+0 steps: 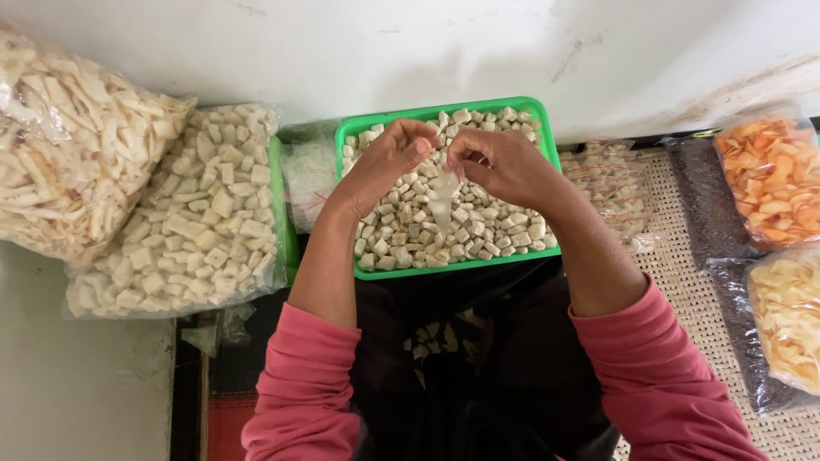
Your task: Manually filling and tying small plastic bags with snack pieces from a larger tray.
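Above the green tray (547,128), small clear bag (442,201) pinched between both hands' closed fingers (457,154).

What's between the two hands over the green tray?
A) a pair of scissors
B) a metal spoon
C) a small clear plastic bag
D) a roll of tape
C: both the left hand and the right hand pinch the top of a small clear plastic bag that hangs down over the pale square crackers in the green tray.
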